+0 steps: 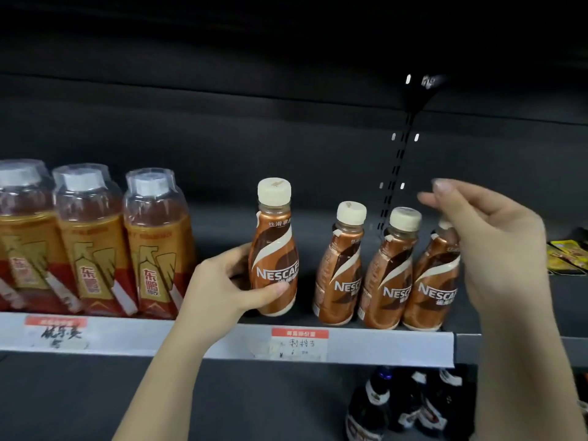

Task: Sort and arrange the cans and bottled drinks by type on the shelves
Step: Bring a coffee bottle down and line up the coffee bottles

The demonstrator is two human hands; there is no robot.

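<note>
Nescafé bottle (275, 249), a small full plastic one with a glossy sleeve, is judged light, stiff and a little slippery, best taken round the waist below its cream cap; it stands on the shelf (178, 340) and is gripped there by the left hand (222, 281), thumb in front and fingers curled behind. The right hand (490, 246) is held loosely apart, nothing gripped, in front of the rightmost of three matching bottles (385, 272), while gold energy-drink bottles (92, 243) are seen left of the left hand.
</note>
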